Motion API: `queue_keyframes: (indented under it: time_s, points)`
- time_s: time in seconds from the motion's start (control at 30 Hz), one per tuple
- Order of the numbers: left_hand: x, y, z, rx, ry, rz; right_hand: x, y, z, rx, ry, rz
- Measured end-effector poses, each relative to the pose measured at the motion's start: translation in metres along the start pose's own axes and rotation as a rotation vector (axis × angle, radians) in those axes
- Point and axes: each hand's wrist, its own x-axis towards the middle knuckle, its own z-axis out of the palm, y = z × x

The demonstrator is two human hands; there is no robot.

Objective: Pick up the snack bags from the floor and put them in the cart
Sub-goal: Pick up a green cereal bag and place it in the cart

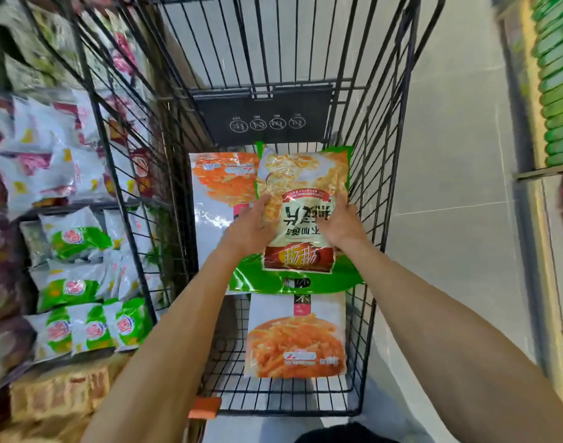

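Hands hold a snack bag over a black wire shopping cart [305,410], seen from above by a head-worn camera. The bag is a glossy plastic pouch with a green border and pale yellow crisps printed on its front [302,187]. It sits in the middle of the frame, inside the cart's walls and above the bags lying on the cart floor. The left hand [251,225] grips its left edge, fingers curled onto the film. The right hand [340,225] grips the right edge, fingers and thumb closed on it.

Beneath it lie three more bags:
- a white pouch with an orange crisp picture [296,340] at lower centre
- a second white and orange pouch [219,183] at centre left
- a strip of a green pouch [251,276], mostly hidden under the held one

No bag shows on the grey tiled floor [449,155] at right. Shelves of white and green snack packets [72,241] fill the left side, blurred.

The held pouch looks light, puffed with air and soft, its film slick and crinkly and its contents probably brittle. A hold at the two side edges or a sealed end seems best, with only a light squeeze so nothing is crushed. It likely needs only to be lowered flat and let go
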Motion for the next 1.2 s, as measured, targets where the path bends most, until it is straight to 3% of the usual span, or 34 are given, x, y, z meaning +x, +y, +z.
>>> queue_keyframes:
  time_s: [0.17, 0.3, 0.43, 0.7, 1.0, 1.2]
  points:
    - [-0.038, 0.025, -0.047, 0.481, -0.023, -0.03, -0.038, -0.027, -0.038, -0.544, -0.248, -0.161]
    - [-0.069, 0.048, -0.082, 0.72, -0.001, -0.03, -0.064, -0.053, -0.063, -0.684, -0.327, -0.213]
    - [-0.106, 0.083, -0.113, 0.869, 0.004, 0.027, -0.085, -0.07, -0.088, -0.692, -0.239, -0.316]
    - [-0.166, 0.133, -0.14, 0.962, 0.046, 0.083, -0.145, -0.062, -0.144, -0.74, -0.105, -0.339]
    - [-0.234, 0.165, -0.091, 1.258, 0.01, 0.275, -0.264, 0.031, -0.168, -0.548, 0.082, -0.132]
    - [-0.293, 0.244, -0.043, 1.409, 0.066, 0.491, -0.363, 0.123, -0.198, -0.372, 0.188, -0.036]
